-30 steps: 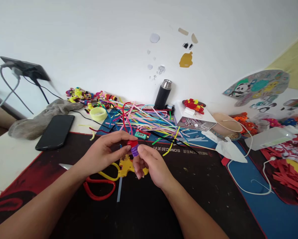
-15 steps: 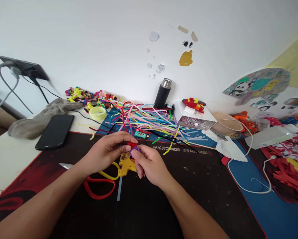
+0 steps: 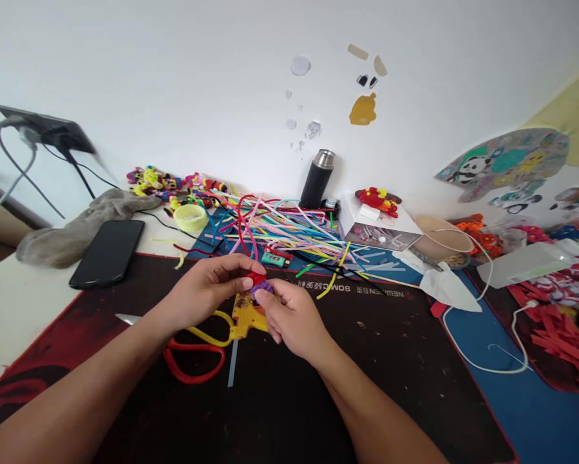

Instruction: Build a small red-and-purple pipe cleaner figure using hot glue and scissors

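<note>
Red and purple meet in one small piece (image 3: 261,288), held up between both hands over the dark mat (image 3: 279,412). Red part sits towards the left hand (image 3: 205,288), purple part towards the right hand (image 3: 296,319). Purple looks bunched and uneven; finer texture too small to read, and much of the piece is covered. Left fingers closed in a pinch on the red side; right fingers closed on the purple, thumb across it. Yellow tool (image 3: 242,316) lies beneath in view, red scissor handle (image 3: 195,380) nearby, pale strip (image 3: 232,364) beside it. Beyond the hands, a loose heap of many-coloured stems (image 3: 284,225).
</note>
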### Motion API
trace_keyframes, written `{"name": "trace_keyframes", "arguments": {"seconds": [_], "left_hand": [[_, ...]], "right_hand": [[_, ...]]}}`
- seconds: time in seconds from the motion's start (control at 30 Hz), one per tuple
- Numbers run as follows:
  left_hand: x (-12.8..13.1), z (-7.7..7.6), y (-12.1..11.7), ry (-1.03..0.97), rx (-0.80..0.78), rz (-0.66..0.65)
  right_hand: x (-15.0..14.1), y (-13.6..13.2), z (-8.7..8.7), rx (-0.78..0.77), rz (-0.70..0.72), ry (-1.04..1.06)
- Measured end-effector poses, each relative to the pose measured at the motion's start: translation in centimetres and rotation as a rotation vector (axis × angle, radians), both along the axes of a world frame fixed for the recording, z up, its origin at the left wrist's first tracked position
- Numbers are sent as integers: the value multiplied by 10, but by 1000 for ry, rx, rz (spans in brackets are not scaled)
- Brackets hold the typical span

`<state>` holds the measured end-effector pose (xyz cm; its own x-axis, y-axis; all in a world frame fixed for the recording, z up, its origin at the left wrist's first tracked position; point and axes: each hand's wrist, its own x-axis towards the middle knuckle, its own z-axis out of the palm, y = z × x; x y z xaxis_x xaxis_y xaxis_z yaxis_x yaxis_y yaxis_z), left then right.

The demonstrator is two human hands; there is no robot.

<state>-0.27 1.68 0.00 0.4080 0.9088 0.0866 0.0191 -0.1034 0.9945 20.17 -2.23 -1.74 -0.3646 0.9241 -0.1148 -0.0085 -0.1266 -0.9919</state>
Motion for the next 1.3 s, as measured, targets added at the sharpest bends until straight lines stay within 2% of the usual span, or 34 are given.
{"name": "trace_keyframes", "arguments": {"seconds": [0.27, 0.6, 1.07, 1.3], "left_hand": [[1, 1, -1, -75, -141, 14], [1, 4, -1, -144, -208, 6], [-1, 4, -1, -163, -213, -3], [0, 5, -1, -111, -106, 41]], "right_hand": [[0, 0, 2, -1, 3, -6], [1, -2, 5, 19, 11, -7], [1, -3, 8, 29, 24, 19], [1, -1, 8, -49, 74, 97]]}}
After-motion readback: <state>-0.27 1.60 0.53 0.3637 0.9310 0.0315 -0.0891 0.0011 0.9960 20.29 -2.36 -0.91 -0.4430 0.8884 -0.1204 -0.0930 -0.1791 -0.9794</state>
